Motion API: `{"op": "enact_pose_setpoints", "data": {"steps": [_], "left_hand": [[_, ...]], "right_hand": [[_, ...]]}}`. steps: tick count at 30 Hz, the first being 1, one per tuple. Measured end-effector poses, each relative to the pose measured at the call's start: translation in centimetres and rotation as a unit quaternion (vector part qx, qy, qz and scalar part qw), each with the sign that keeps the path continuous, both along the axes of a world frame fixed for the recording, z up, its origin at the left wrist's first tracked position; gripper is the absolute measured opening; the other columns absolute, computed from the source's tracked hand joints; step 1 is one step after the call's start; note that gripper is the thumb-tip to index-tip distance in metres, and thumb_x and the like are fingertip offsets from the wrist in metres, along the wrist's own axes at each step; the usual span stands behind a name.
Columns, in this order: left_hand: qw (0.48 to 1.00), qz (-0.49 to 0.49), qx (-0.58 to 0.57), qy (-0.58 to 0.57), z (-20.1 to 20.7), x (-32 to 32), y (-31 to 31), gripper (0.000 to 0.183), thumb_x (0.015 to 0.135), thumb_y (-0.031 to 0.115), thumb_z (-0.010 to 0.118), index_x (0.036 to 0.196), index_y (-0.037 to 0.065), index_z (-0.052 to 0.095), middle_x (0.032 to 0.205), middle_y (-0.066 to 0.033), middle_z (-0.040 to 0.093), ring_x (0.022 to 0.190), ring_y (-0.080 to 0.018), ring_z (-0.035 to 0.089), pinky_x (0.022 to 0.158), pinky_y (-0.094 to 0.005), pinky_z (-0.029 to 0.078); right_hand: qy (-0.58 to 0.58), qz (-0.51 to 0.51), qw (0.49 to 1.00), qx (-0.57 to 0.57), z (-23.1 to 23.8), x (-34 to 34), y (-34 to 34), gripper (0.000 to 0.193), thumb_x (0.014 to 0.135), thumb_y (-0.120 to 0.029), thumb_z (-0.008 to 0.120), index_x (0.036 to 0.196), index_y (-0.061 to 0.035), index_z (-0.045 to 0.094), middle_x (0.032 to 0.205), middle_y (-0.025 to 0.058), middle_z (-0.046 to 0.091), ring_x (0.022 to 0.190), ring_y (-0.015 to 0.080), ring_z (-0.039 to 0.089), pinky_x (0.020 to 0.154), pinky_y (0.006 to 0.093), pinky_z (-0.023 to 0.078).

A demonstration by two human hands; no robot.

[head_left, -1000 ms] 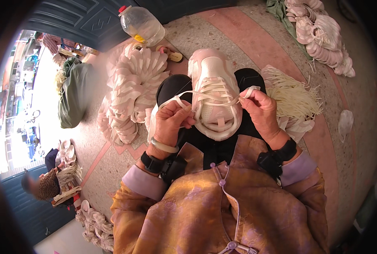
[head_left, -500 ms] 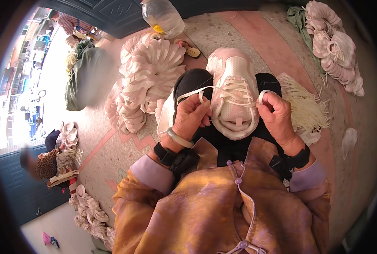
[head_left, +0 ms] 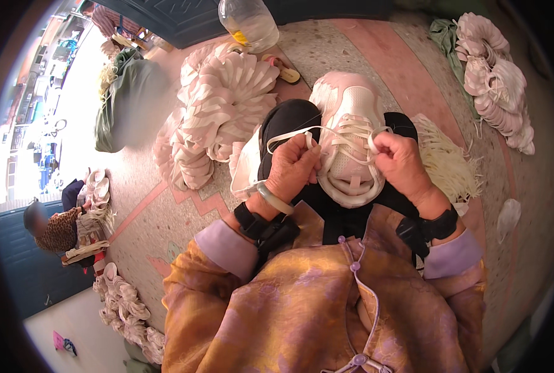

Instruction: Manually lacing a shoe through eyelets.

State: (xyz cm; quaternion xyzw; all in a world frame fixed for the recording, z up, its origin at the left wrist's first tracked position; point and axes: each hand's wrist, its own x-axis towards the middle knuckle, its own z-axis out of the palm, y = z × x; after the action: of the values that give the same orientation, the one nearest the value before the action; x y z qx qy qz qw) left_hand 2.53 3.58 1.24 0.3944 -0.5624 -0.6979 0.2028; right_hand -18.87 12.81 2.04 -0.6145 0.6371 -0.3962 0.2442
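Observation:
A white sneaker [head_left: 350,102] rests between my knees, toe pointing away from me. Its flat cream shoelace [head_left: 351,132] crosses the upper in several rows. Left of the shoe's opening, my left hand [head_left: 294,163] pinches one lace end, and a loop of that lace arcs over my dark-clad knee. At the right edge of the eyelets my right hand [head_left: 404,161] pinches the other part of the lace, which curls up over the fingers. Part of another white shoe [head_left: 247,163] shows beside my left knee.
Heaped white shoe parts [head_left: 227,102] lie on the left floor, more [head_left: 491,74] at the far right. Loose cream laces [head_left: 448,161] lie right of my knee. A plastic jug [head_left: 250,26] and a sandal [head_left: 284,69] are ahead. Another person [head_left: 59,230] sits at the left.
My right hand has moved left, closer to the shoe's eyelets, with the lace still pinched. My left hand keeps its hold beside the shoe. The view has shifted slightly.

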Motion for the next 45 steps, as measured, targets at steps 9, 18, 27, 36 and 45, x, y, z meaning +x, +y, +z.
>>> {"op": "enact_pose_setpoints", "data": {"steps": [9,18,27,36,45], "left_hand": [[0.893,-0.034,-0.434,-0.114,-0.3,-1.3,-0.4,0.010,0.083,0.010,0.061,0.081,0.004,0.053,0.058,-0.0100,0.055,0.048,-0.0236,0.054,0.047,-0.0302,0.042],[0.879,-0.046,-0.452,-0.141,0.0,-1.6,-0.1,0.017,0.078,0.012,0.064,0.087,0.005,0.052,0.060,-0.0135,0.055,0.057,-0.0322,0.057,0.053,-0.0378,0.045],[0.856,-0.086,-0.493,-0.132,0.9,-0.3,1.0,0.039,0.069,0.015,0.074,0.102,0.004,0.055,0.071,-0.0064,0.055,0.055,-0.0166,0.054,0.052,-0.0300,0.045],[0.869,-0.060,-0.459,-0.173,0.4,-0.4,1.0,0.028,0.071,0.016,0.070,0.094,0.002,0.060,0.070,-0.0111,0.061,0.057,-0.0225,0.061,0.053,-0.0326,0.047],[0.869,-0.056,-0.463,-0.166,0.8,-0.9,0.2,0.020,0.074,0.009,0.060,0.092,0.001,0.062,0.075,-0.0164,0.062,0.069,-0.0332,0.062,0.062,-0.0370,0.049]], "right_hand": [[-0.135,-0.109,0.985,0.024,-0.5,0.8,1.7,0.007,0.077,0.001,0.061,0.082,0.0003,0.056,0.064,0.0044,0.058,0.060,0.0046,0.051,0.053,0.0232,0.043],[-0.070,-0.146,0.987,-0.022,-0.3,0.2,3.8,0.013,0.080,-0.008,0.066,0.086,-0.0022,0.056,0.057,0.0027,0.054,0.051,0.0076,0.049,0.049,0.0239,0.040],[0.269,-0.048,0.952,-0.137,-0.2,0.7,3.3,0.053,0.066,-0.021,0.077,0.107,0.0005,0.052,0.079,0.0115,0.059,0.071,0.0285,0.058,0.062,0.0381,0.046],[0.265,-0.099,0.957,-0.068,-1.2,1.0,3.6,0.035,0.075,-0.023,0.069,0.097,0.0002,0.055,0.076,0.0111,0.062,0.067,0.0294,0.060,0.061,0.0376,0.045],[0.288,-0.043,0.952,-0.096,-0.8,0.4,2.4,0.014,0.082,-0.015,0.058,0.089,-0.0031,0.055,0.070,0.0108,0.057,0.065,0.0290,0.057,0.060,0.0381,0.042]]}}
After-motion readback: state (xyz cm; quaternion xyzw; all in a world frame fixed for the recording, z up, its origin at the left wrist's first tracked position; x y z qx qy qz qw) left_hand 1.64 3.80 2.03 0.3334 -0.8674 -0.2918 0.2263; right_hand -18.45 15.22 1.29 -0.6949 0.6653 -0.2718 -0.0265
